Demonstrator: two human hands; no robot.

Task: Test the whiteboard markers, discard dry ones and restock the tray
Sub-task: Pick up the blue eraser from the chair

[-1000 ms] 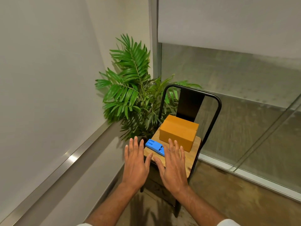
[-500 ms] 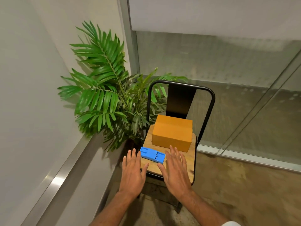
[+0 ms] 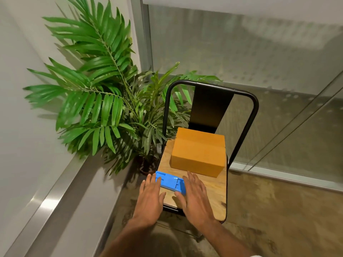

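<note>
A flat blue plastic holder (image 3: 170, 181) lies at the front left of a wooden chair seat (image 3: 213, 184). Behind it stands a closed orange cardboard box (image 3: 198, 152). My left hand (image 3: 149, 199) is at the holder's left end, fingers straight, its fingertips at the blue edge. My right hand (image 3: 194, 196) is at the holder's right end, fingers spread and straight, thumb beside the blue corner. Neither hand grips anything. No markers are visible.
The chair has a black metal frame (image 3: 248, 115) and backrest. A potted palm (image 3: 104, 93) stands to its left against a white wall with a metal ledge (image 3: 55, 197). A glass partition (image 3: 269, 71) runs behind and to the right. The floor is brown concrete.
The view has come closer to the chair and tilted down. Both hands have moved forward, from in front of the seat to either end of the blue holder.
</note>
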